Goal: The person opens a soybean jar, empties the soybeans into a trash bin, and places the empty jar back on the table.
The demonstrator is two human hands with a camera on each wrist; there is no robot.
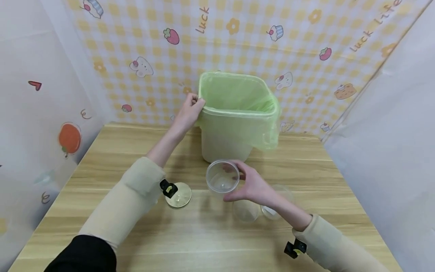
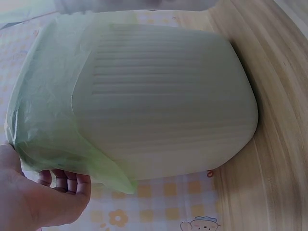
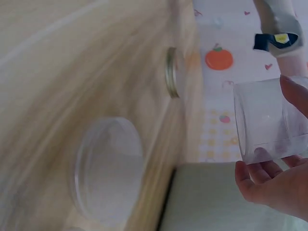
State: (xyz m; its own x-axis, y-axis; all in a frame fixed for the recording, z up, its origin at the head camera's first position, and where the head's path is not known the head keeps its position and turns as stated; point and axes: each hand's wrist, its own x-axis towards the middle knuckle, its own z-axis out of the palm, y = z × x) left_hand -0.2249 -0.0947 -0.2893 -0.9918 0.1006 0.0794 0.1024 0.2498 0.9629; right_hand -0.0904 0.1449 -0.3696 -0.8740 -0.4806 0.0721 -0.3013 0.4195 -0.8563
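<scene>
A white trash can stands upright at the back of the table, lined with a green garbage bag folded over its rim. My left hand pinches the bag at the rim's left corner; the left wrist view shows the fingers curled at the bag's edge. In front of the can, my right hand holds a clear plastic cup by its side, raised above the table. The right wrist view shows thumb and fingers on opposite sides of that cup.
A round gold-edged lid lies left of the cup. Under my right forearm are a clear round lid and other clear plastic pieces, partly hidden. A checkered patterned sheet hangs behind the can, with white sheets at both sides.
</scene>
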